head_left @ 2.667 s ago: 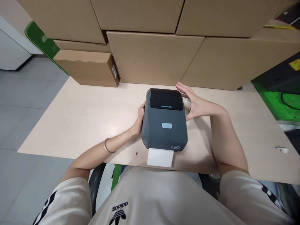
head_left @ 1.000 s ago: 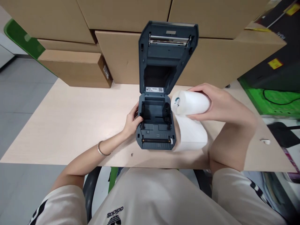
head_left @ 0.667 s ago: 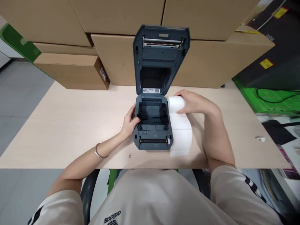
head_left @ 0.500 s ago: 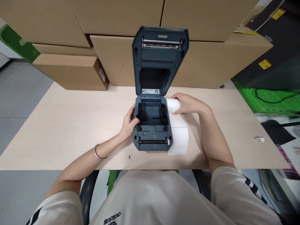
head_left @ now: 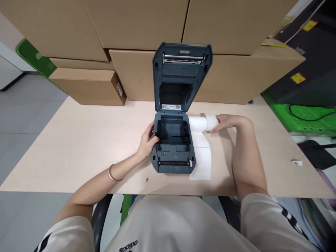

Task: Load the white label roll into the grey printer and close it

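Observation:
A dark grey label printer stands on the table with its lid raised. Its roll bay is bare, with black roll holders at the sides. My left hand grips the printer's left edge, thumb over the rim. Against the printer's right side lies a white label roll, a strip of labels trailing from it toward the table's front edge. At its right end is a second white roll-shaped piece; whether the two are joined I cannot tell. My right hand has its fingers curled round that piece's outer end.
Large cardboard boxes line the back of the table, with a smaller box at the left. A dark machine rests on a green base at the right. A small white object lies near the right edge.
My right hand has shifted right, from the label roll beside the printer to the white piece at its outer end, now in view. My left hand stays on the printer. The whole view has shifted slightly.

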Available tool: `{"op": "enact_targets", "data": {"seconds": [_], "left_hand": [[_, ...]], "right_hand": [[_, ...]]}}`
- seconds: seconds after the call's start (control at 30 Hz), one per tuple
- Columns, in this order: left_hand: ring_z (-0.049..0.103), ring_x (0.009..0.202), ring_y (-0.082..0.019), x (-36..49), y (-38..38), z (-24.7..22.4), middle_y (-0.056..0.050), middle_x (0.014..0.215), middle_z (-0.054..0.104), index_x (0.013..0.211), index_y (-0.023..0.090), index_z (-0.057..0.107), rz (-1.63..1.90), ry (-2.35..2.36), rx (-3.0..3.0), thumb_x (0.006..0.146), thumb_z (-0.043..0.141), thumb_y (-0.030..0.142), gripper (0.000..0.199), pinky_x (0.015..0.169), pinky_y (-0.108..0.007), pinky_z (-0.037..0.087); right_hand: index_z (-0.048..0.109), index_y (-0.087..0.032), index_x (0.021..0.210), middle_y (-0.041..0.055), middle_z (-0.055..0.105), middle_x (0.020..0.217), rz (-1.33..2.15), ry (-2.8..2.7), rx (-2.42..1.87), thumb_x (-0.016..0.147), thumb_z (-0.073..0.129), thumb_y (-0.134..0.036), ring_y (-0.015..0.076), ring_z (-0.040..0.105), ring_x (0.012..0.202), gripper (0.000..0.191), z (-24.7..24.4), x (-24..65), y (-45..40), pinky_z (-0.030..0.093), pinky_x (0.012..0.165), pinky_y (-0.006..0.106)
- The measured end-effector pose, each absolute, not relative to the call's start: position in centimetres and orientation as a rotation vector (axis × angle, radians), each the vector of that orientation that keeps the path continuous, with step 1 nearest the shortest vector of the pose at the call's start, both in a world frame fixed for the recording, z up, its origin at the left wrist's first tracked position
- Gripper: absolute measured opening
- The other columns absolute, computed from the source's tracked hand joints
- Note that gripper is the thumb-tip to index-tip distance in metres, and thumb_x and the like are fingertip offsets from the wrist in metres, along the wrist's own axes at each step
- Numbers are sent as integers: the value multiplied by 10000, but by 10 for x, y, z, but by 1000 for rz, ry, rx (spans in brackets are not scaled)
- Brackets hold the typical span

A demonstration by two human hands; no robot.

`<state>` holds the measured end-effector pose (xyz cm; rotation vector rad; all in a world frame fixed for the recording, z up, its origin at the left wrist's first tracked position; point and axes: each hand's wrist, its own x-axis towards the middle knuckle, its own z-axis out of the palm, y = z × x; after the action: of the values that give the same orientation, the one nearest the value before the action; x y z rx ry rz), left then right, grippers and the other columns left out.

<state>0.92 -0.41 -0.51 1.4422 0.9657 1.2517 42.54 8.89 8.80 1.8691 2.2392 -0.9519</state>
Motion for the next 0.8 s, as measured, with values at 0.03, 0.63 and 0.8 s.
{"op": "enact_targets", "data": {"seconds": [0.03, 0.63, 0.8], "left_hand": [[596, 1523, -385, 9, -4, -5, -99, 1659, 640, 1573, 243, 595, 1250, 966, 1443, 798, 705, 276, 783, 1285, -596, 503], [579, 1542, -410, 12, -6, -2, -146, 1685, 609, 1570, 223, 575, 1255, 965, 1411, 797, 769, 373, 811, 1297, -603, 482], [596, 1515, -426, 11, -5, -2, -157, 1636, 651, 1560, 190, 587, 1233, 1013, 1429, 795, 735, 347, 794, 1296, -625, 468]], "right_hand": [[811, -213, 1013, 110, 841, 1032, -1055, 2230, 1822, 538, 929, -555, 344, 795, 931, 597, 85, 419, 91, 663, 855, 462], [757, -268, 1041, 67, 819, 1091, -910, 3118, 1765, 809, 864, -555, 322, 761, 997, 384, 147, 301, 13, 579, 965, 510], [769, -190, 1109, 149, 826, 1128, -414, 3039, 1495, 784, 795, -238, 380, 742, 1130, 330, 107, 244, 20, 478, 1102, 559]]}}
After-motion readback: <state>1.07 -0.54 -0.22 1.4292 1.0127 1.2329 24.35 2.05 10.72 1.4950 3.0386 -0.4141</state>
